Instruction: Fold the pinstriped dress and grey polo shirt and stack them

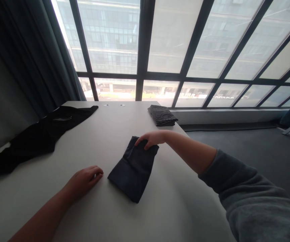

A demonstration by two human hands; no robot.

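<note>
A folded dark navy garment [135, 171] lies at an angle in the middle of the white table [104, 134]. My right hand [151, 138] is closed on its far edge, with the thumb and fingers on the dark cloth. To the left of the garment, apart from it, my left hand [88, 178] rests low over the table. Its fingers are curled in, the thumb close to the fingertips, and nothing shows between them. What kind of garment the folded cloth is, I cannot tell.
A folded black-and-white striped cloth [162, 115] sits at the table's far right edge. Along the left edge a black garment [46, 131] is spread out. Two small white fittings are set near the far edge. Behind stand large windows [165, 37] and a dark curtain [34, 50].
</note>
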